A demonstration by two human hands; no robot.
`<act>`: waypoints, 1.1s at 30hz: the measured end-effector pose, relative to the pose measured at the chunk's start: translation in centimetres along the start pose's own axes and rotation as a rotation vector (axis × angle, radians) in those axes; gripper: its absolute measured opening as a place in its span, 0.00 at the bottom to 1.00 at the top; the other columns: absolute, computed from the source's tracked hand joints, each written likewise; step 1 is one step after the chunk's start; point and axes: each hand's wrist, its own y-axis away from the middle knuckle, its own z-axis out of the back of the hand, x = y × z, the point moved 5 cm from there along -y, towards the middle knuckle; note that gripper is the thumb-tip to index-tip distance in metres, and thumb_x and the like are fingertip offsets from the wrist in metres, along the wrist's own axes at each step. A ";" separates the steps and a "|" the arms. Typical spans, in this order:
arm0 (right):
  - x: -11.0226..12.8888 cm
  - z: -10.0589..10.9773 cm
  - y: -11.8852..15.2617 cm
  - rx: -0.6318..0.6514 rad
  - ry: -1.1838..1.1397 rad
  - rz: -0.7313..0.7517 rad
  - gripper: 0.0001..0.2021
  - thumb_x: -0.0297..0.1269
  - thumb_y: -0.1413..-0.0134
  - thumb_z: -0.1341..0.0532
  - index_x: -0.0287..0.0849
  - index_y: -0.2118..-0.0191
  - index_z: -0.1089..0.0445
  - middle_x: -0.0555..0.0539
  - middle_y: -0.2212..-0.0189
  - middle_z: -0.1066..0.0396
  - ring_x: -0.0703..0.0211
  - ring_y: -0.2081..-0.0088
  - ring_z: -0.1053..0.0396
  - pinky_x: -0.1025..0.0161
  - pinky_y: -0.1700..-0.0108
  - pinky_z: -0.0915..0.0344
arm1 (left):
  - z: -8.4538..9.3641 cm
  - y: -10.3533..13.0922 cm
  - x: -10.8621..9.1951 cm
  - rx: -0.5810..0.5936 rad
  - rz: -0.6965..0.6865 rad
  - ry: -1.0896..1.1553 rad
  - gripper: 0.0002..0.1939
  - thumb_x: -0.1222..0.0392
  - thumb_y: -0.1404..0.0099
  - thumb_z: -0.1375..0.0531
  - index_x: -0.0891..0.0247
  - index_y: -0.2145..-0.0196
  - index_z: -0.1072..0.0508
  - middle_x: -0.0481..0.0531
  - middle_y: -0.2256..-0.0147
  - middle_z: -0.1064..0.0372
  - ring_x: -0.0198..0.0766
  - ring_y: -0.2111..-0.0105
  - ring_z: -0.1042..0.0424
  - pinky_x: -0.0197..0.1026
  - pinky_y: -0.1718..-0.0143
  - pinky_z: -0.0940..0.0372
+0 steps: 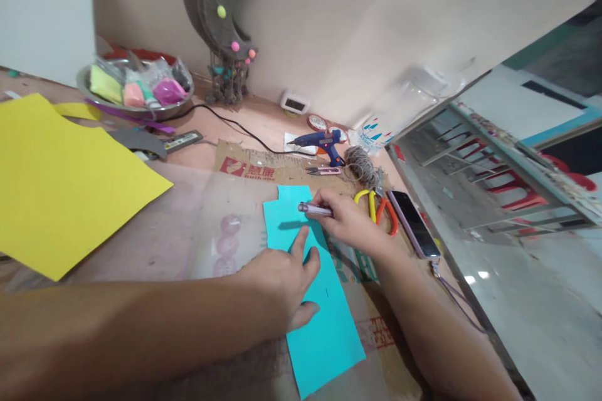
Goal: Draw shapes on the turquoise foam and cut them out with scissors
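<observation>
A strip of turquoise paper [324, 319] lies on the table in front of me, with a notch cut at its far left corner. My left hand [282, 276] rests on the paper, fingers spread and nothing held in them. In my right hand [345, 216] is a pen [314, 208], gripped over the far right edge of the paper; its tip end is hidden by the fingers or too small to tell. A small dark mark shows on the paper, right of my left hand.
Yellow paper [70, 194] lies left. Behind stand a metal bowl [84, 89] of colourful packets, a blue glue gun [320, 139], snips [324, 171] and twine [361, 166]. Scissors [388, 216] and a phone [414, 222] lie right, near the table edge.
</observation>
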 end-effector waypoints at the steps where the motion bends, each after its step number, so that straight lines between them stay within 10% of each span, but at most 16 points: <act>1: 0.1 -0.1 0.0 -0.018 -0.014 0.013 0.02 0.30 0.45 0.41 0.42 0.64 0.32 0.49 0.71 0.28 0.59 0.70 0.33 0.64 0.68 0.42 | 0.0 0.0 0.0 0.002 -0.003 0.001 0.41 0.38 0.37 0.47 0.64 0.33 0.46 0.78 0.33 0.62 0.52 0.70 0.22 0.48 0.76 0.30; 33: -0.3 0.6 0.0 -0.067 -0.060 0.053 0.08 0.30 0.43 0.43 0.42 0.57 0.33 0.47 0.64 0.26 0.57 0.65 0.29 0.64 0.63 0.38 | 0.1 0.0 0.1 -0.049 -0.033 -0.004 0.41 0.38 0.37 0.46 0.67 0.34 0.43 0.78 0.34 0.57 0.56 0.69 0.22 0.51 0.75 0.29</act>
